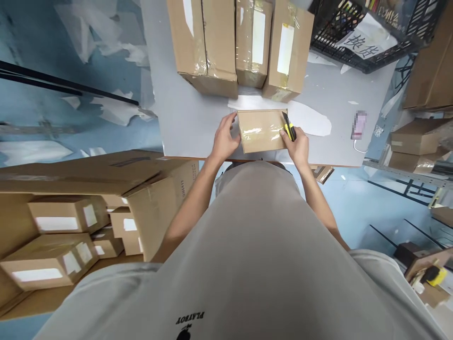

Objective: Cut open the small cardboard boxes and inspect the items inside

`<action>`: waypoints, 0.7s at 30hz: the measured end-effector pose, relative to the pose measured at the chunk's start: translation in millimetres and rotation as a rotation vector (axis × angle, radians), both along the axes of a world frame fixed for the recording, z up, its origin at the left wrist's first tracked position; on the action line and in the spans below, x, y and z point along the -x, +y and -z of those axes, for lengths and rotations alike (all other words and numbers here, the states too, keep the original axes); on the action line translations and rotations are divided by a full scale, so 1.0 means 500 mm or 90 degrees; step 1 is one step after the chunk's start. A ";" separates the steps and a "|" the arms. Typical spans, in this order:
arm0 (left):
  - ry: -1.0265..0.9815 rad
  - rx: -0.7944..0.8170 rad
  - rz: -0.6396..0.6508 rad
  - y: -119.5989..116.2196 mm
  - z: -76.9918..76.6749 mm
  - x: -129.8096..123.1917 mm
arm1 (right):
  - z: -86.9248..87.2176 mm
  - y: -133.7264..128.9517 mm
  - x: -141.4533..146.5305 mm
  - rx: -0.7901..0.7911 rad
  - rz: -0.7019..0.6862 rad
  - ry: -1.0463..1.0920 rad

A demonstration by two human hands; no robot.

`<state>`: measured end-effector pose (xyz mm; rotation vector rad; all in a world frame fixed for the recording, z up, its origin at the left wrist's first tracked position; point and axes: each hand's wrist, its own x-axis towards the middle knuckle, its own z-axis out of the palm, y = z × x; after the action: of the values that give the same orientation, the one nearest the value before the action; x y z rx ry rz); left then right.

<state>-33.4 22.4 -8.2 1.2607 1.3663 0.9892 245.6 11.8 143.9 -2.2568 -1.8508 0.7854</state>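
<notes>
A small cardboard box (262, 132) with shiny clear tape lies at the front edge of the grey table (194, 123). My left hand (225, 138) is at the box's left end, fingers curved and apart, with the thumb by its side. A yellow and black utility knife (289, 126) is in my right hand (297, 145), at the box's right end. The knife's dark tip points away from me over the box's far right corner. Beyond the box lies a white sheet of paper (311, 118).
Three taped cartons (253, 42) stand at the table's back. A black crate (368, 66) is at the back right, near a blurred pink object (359, 125) with a cord. A large open carton (155, 208) holding boxes stands at the lower left.
</notes>
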 end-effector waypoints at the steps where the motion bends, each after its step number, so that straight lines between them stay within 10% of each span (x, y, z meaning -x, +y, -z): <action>1: -0.004 -0.002 0.018 0.007 -0.019 0.013 | 0.000 0.003 0.004 -0.003 -0.003 -0.008; 21: -0.012 -0.064 0.166 0.064 -0.053 0.045 | -0.061 0.001 0.066 0.033 0.017 -0.154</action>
<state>-56.0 54.3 18.3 1.4595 1.1157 0.8936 212.7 12.3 174.2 -2.5010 -1.9129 0.5837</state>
